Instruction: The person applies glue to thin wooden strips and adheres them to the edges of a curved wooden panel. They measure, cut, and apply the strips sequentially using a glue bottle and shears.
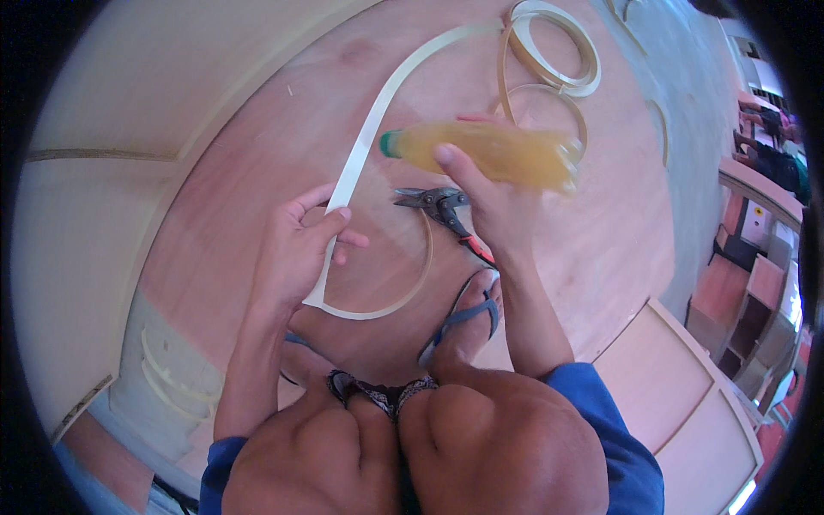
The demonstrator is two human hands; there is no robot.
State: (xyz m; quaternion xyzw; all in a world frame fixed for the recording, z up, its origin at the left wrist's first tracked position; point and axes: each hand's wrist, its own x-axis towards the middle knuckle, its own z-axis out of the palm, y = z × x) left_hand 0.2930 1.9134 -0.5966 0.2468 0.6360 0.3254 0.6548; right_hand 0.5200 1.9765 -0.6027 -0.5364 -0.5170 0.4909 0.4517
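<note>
Between the thumb and fingers of my left hand (300, 240) is a long pale edging strip (371, 129). It curves up and away toward a coil, and its lower part bends round near my feet. My right hand (498, 202) grips a clear plastic bottle (489, 154) of yellowish stuff, probably glue. The bottle lies sideways, a little blurred, its green cap pointing left at the strip. Tin snips (439, 202) with red-and-black handles rest on the pinkish board below the bottle, partly behind my right hand.
A coil (584, 64) of the same strip lies at the far right of the pinkish board (232, 232). Large pale panels (94, 94) stand on the left. Offcuts (172, 382) lie at the lower left. Another panel (678, 386) and wooden cabinets (742, 313) are on the right, with people beyond.
</note>
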